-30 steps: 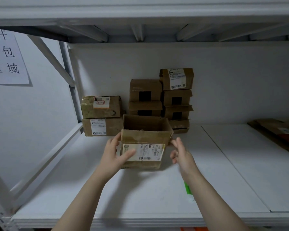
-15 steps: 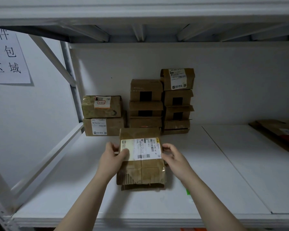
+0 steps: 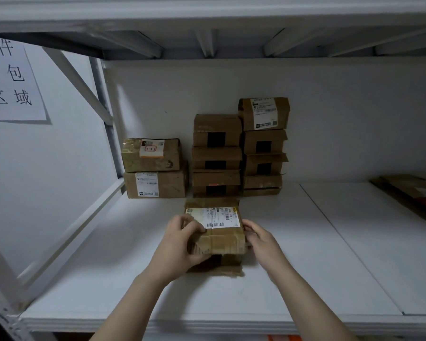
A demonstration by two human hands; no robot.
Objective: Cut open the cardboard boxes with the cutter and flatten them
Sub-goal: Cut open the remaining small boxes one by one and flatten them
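A second ago the box [image 3: 214,232] stood open; now it lies folded nearly flat mid-shelf [image 3: 108,279], just before the stacks [image 3: 217,153] at the back edge. My left hand [image 3: 180,242] grips its left edge. My right hand [image 3: 261,239] is against its right edge, its grip unclear. Probably one more press finishes this one.
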